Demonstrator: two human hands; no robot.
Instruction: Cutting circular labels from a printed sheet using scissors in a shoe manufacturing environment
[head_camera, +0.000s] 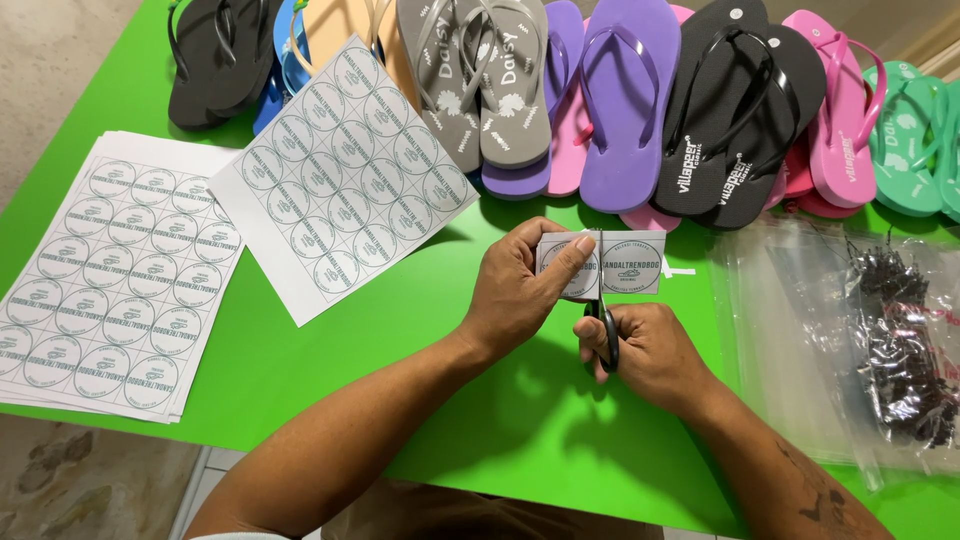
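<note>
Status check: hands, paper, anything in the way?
Left hand pinches label strip. Right hand works scissors, blades up through strip. Nothing blocking the cut.

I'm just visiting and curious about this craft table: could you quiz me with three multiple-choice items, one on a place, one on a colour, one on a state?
1. Where do the sheets of round labels lie?
A. left of the hands
B. on the sandals
C. under the plastic bags

2. What colour is the table?
A. white
B. green
C. blue

3. What is the right hand doing?
A. resting flat
B. lifting a sandal
C. working scissors through a paper strip

Answers: 1 A, they lie at the left edge; 2 B, bright green all over; 3 C, the blades meet the strip that the left hand pinches.
</note>
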